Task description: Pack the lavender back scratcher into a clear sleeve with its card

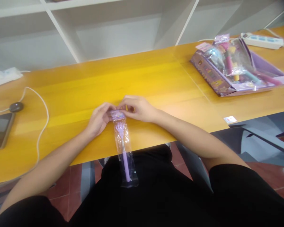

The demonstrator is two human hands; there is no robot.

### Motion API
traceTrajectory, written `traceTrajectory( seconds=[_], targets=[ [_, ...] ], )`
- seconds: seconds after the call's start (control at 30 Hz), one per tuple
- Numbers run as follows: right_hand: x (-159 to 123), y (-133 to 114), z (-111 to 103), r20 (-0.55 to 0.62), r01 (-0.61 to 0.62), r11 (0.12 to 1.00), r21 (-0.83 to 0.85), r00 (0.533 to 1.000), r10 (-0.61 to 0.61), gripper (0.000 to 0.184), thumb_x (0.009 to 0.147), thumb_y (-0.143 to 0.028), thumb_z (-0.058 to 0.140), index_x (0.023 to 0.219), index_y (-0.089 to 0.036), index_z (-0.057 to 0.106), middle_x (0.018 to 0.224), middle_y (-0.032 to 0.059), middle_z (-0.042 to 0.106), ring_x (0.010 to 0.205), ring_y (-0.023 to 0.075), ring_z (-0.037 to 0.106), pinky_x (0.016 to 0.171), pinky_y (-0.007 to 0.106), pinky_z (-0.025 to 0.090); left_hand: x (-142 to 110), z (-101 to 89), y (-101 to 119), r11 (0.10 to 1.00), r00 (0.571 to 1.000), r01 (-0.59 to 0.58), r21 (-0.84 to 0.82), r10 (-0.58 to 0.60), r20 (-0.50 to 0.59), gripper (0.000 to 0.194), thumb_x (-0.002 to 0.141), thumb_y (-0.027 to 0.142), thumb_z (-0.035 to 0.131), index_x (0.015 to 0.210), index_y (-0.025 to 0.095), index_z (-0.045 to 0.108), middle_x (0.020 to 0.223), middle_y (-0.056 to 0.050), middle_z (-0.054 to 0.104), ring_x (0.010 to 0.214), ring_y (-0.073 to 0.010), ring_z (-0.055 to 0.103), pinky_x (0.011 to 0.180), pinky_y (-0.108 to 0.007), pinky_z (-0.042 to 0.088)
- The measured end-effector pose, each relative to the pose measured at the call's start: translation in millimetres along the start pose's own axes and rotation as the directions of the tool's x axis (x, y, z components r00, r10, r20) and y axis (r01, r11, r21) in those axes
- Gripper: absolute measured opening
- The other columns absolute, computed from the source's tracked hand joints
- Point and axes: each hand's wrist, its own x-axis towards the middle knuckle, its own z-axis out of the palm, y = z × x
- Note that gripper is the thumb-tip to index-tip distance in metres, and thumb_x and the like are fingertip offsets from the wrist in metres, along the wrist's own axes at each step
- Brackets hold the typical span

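A purple toy fork in a clear plastic sleeve (pixel 123 148) hangs over the near edge of the yellow wooden table (pixel 90 82), its handle end above my lap. My left hand (pixel 99 118) and my right hand (pixel 137 108) both pinch the sleeve's pink printed header card at the top, fingers closed on it from either side. The fork's tines sit just below my fingers.
A purple toy box (pixel 236 71) with several plastic-wrapped toys stands at the right. A white power strip (pixel 262 40) lies behind it. At the left lie a phone (pixel 0 130), a white cable (pixel 41 126) and a dark round object (pixel 16 107). A small sticker (pixel 230 119) lies near the right edge. White shelving stands behind.
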Motion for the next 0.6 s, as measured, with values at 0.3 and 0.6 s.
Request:
traceTrajectory(
  seconds=[0.3, 0.6],
  targets=[
    [-0.7, -1.6, -2.8, 0.018, 0.058, 0.997, 0.05, 0.998, -0.059, 0.011, 0.106, -0.022, 0.069, 0.111, -0.019, 0.077, 0.107, 0.0041, 0.065, 0.073, 0.0096, 0.057, 0.07, 0.026, 0.05, -1.0, -1.5, -2.0, 0.999, 1.0, 0.003, 0.052, -0.002, -0.014, 0.025, 0.084, 0.034, 0.092, 0.093, 0.018, 0.075, 0.093, -0.004, 0.072, 0.083, -0.0146, 0.07, 0.075, -0.026, 0.061],
    [-0.9, -3.1, -2.8, 0.028, 0.084, 0.995, 0.054, 0.996, -0.086, 0.011, 0.104, -0.017, 0.067, 0.109, -0.018, 0.077, 0.109, 0.0051, 0.065, 0.078, 0.011, 0.06, 0.07, 0.027, 0.049, -0.5, -4.0, -3.7, 0.997, 0.999, -0.025, 0.074, 0.027, -0.023, 0.029, 0.08, 0.032, 0.096, 0.094, 0.019, 0.074, 0.095, -0.004, 0.075, 0.081, -0.0137, 0.07, 0.072, -0.024, 0.061]
  ],
)
